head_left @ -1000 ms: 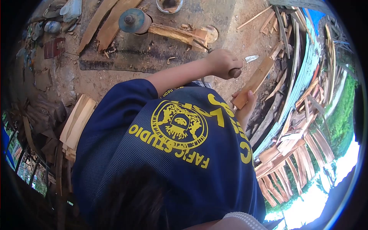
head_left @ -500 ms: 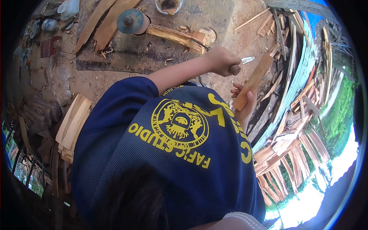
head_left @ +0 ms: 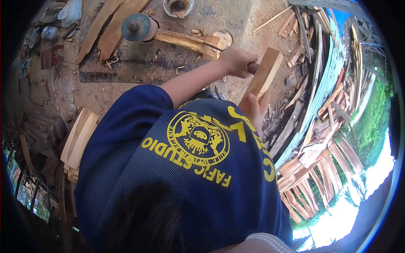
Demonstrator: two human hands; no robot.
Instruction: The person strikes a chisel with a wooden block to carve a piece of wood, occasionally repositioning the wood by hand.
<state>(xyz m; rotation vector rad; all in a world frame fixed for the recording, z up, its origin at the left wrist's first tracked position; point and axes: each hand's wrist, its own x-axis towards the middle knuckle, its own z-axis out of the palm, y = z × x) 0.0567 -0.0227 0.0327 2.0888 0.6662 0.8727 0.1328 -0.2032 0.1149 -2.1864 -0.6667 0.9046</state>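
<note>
My left hand is closed around a round wooden handle whose end sticks out on the right. From the other side of the fist a narrow dark blade reaches over a small wood block on the workboard. My right hand grips a squared piece of wood near its lower end, thumb along the side. This piece stands tilted, its upper end up and to the right, and overlaps the handle's end in this view.
A round blue-topped object sits on the dark workboard beside a rough wooden bar. A white bucket stands behind. Wood strips pile up at right, cut blocks at left.
My right hand has brought the squared wood left and turned it, so a lighter side shows. It now overlaps the handle's end. My left hand has shifted slightly left and up.
</note>
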